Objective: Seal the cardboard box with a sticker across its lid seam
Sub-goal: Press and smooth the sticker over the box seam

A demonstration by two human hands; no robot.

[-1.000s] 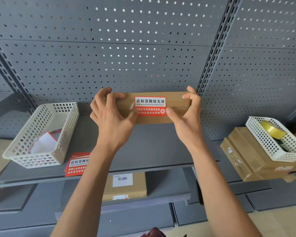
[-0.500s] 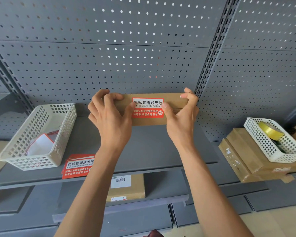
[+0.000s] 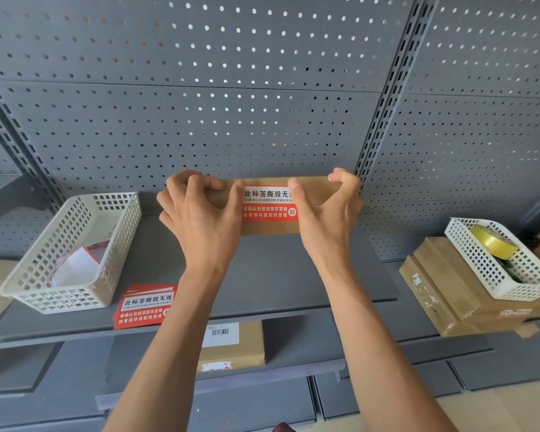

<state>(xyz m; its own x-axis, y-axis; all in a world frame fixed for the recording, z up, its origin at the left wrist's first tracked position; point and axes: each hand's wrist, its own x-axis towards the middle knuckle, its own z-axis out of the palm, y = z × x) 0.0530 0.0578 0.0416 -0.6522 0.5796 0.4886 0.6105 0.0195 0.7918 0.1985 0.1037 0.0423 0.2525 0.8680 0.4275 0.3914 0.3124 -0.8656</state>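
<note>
A flat brown cardboard box stands on edge at the back of the grey shelf, against the perforated panel. A red and white sticker with Chinese print lies across its lid seam, folded over the top edge. My left hand grips the box's left end, thumb at the sticker's left edge. My right hand grips the right end, its thumb pressing on the sticker's upper right corner. Most of the box is hidden behind both hands.
A white mesh basket with paper backings sits at the shelf's left. A stack of red stickers lies by the front edge. Right, another basket with a yellow tape roll rests on cardboard boxes. A labelled box lies on the lower shelf.
Both thumbs have slid up along the sticker toward the box's top edge; the right thumb now covers its upper right corner. The box has stayed in place.
</note>
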